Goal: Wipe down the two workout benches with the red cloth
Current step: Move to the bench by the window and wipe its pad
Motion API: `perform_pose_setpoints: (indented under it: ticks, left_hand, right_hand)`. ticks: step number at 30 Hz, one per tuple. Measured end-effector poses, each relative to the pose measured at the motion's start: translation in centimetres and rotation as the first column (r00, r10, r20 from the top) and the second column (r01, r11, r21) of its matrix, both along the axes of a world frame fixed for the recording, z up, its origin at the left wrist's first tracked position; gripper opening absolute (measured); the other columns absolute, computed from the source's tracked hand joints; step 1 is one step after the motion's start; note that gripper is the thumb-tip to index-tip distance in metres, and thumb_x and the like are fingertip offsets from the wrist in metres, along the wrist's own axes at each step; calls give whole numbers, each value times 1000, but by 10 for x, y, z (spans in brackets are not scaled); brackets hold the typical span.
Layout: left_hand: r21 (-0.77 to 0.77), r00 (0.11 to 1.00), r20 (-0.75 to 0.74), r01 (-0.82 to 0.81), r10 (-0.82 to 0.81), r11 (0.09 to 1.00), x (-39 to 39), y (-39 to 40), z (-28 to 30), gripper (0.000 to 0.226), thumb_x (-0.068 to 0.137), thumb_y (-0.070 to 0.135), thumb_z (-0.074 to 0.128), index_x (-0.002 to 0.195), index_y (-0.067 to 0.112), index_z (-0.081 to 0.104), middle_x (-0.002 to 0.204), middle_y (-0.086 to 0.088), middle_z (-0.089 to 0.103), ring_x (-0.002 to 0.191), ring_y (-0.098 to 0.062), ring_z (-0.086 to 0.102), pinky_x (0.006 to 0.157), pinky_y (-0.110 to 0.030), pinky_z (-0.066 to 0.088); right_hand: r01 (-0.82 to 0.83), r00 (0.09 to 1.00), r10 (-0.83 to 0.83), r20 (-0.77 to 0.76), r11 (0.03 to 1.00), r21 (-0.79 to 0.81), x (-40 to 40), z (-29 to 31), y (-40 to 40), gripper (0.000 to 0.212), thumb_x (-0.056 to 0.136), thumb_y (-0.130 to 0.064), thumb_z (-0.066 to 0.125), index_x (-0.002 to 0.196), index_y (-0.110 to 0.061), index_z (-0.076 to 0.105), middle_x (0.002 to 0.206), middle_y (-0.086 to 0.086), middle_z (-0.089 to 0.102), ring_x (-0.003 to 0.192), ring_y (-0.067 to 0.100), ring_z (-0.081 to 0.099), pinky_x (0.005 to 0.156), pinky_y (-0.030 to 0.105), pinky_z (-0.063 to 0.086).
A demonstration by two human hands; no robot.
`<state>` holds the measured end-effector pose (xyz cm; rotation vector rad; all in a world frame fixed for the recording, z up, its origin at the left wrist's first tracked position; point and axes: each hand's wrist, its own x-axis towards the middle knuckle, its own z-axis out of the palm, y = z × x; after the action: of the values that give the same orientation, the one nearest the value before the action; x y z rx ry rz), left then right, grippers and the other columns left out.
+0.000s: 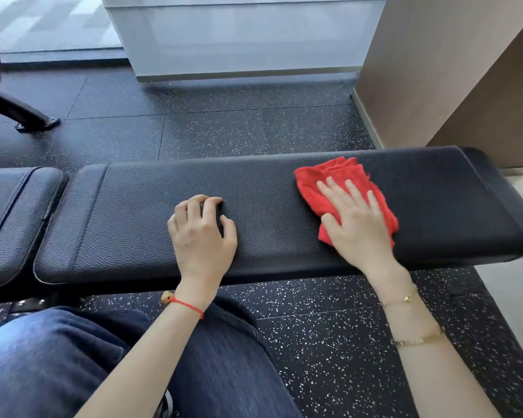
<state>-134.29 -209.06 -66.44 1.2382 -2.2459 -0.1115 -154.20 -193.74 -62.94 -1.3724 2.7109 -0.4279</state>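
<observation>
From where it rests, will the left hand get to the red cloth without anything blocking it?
Probably yes. Only bare bench pad lies between the left hand and the red cloth; the right hand pressing flat on it leaves its left edge exposed.

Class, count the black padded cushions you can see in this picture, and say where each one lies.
2. The long bench pad runs across the middle, under both hands and the red cloth. A shorter seat pad sits at the left edge, partly cut off; more may lie out of frame.

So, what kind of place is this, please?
Most likely a gym. A long padded workout bench stands on speckled rubber floor tiles, and the foot of another machine shows at far left. The right hand presses a red cloth on the bench.
</observation>
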Motion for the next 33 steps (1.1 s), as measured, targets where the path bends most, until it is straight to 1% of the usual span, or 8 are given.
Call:
perform_pose_setpoints:
  ticks: [5, 14, 22, 25, 27, 29, 31, 33]
  left_hand:
    - [15, 1000, 23, -7, 6, 1000, -1, 2, 3, 33, 87, 26, 53, 116, 15, 65, 120, -6, 61, 117, -30, 51, 99, -45, 38]
    - [105, 1000, -30, 4, -1, 994, 4, 0, 16, 32, 84, 14, 55, 115, 15, 64, 119, -4, 64, 116, -29, 53, 98, -43, 40]
    - [179, 979, -79, -174, 190, 968, 50, -15, 37, 38, 81, 5, 55, 115, 17, 65, 117, -4, 65, 117, -29, 51, 100, -44, 39]
    - [195, 977, -60, -192, 207, 962, 72, -23, 50, 35, 84, 5, 54, 115, 17, 65, 119, -3, 64, 117, -29, 51, 97, -44, 40]
    - [181, 981, -65, -166, 180, 969, 89, -31, 63, 32, 87, 6, 56, 115, 16, 65, 118, -3, 64, 115, -29, 52, 95, -44, 40]
    - [157, 991, -66, -104, 116, 982, 103, -41, 80, 29, 87, 7, 58, 115, 15, 66, 117, -4, 64, 112, -30, 54, 97, -45, 43]
    - [138, 999, -42, -25, 31, 990, 113, -52, 96, 28, 88, 8, 60, 115, 14, 66, 116, -4, 64, 112, -30, 55, 99, -48, 44]
    - [146, 999, -9, 53, -52, 988, 120, -65, 108, 26, 90, 9, 60, 115, 13, 66, 115, -3, 64, 112, -29, 55, 100, -48, 44]
  right_hand:
    - [79, 997, -78, -15, 997, 21, -14, 0, -47, 56, 97, -36, 38, 152, -36, 27, 160, -12, 22, 150, 20, 12, 121, 46, 0]
    - [-284, 959, 284, -13, 959, 18, 61, -3, -120, 56, 97, -38, 36, 152, -36, 26, 161, -12, 21, 151, 20, 9, 120, 49, -3]
    - [-458, 889, 458, 6, 888, 31, 133, -4, -149, 60, 97, -42, 34, 154, -31, 19, 163, -8, 14, 151, 23, 3, 119, 50, -8]
    - [-518, 851, 513, 112, 855, 11, 139, 1, -157, 62, 98, -51, 33, 155, -29, 19, 163, -8, 11, 151, 23, -1, 119, 48, -11]
    - [-478, 823, 497, 274, 867, -138, 131, 10, -158, 59, 99, -49, 38, 153, -25, 28, 162, -4, 17, 151, 21, 6, 121, 43, -4]
    - [-363, 870, 421, 257, 899, -244, 118, 19, -157, 59, 98, -44, 47, 149, -17, 36, 159, 3, 28, 147, 22, 20, 121, 38, 12]
    - [-263, 959, 275, 73, 955, -135, 105, 24, -153, 66, 93, -48, 52, 147, -14, 36, 149, 7, 39, 136, 27, 33, 112, 39, 28]
    - [-197, 980, 197, 18, 980, 38, 100, 27, -151, 73, 89, -57, 54, 144, -12, 37, 139, 11, 44, 127, 30, 40, 104, 41, 34]
